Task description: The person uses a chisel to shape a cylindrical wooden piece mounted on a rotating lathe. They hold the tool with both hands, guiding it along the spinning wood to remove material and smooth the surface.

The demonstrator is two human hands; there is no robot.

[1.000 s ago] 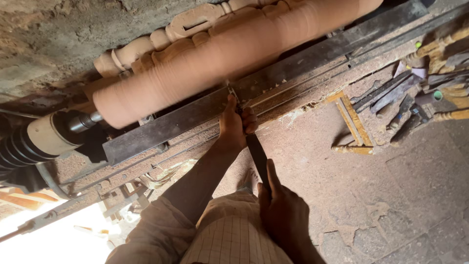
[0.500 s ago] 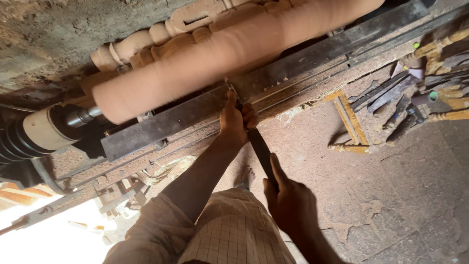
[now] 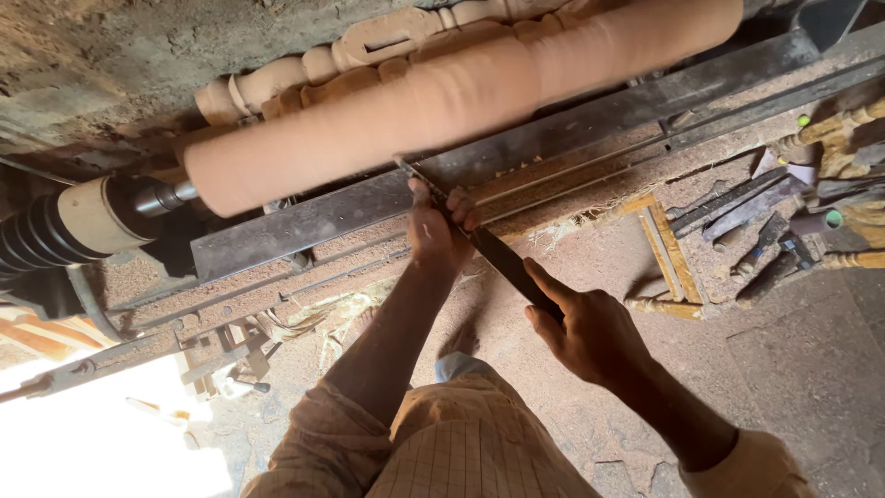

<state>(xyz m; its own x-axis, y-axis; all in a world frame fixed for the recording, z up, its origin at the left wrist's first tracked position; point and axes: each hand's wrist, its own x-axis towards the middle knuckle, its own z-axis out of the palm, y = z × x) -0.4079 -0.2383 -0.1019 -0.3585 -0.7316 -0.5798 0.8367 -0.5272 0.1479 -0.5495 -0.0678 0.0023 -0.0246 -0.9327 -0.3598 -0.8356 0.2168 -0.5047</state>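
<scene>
Pale reddish wood, a long round cylinder (image 3: 442, 101), lies mounted across a lathe, running from lower left to upper right. A long dark turning chisel (image 3: 502, 261) reaches up to it from below, its tip meeting the wood near the middle. The left hand (image 3: 435, 231) is closed over the blade where it crosses the flat dark metal tool rest (image 3: 304, 224), apparently pinning it down for steadiness. The right hand (image 3: 590, 332) is wrapped round the handle end, lower and nearer the body, likely to steer the angle. Behind the cylinder sits a finished turned spindle (image 3: 369, 51) with beads and grooves. More chisels (image 3: 737, 207) lie to the right on the sawdust-covered floor (image 3: 811, 369). The cutting edge is too small to make out, the handle is hidden in the palm, and the cylinder's right end is cut off
</scene>
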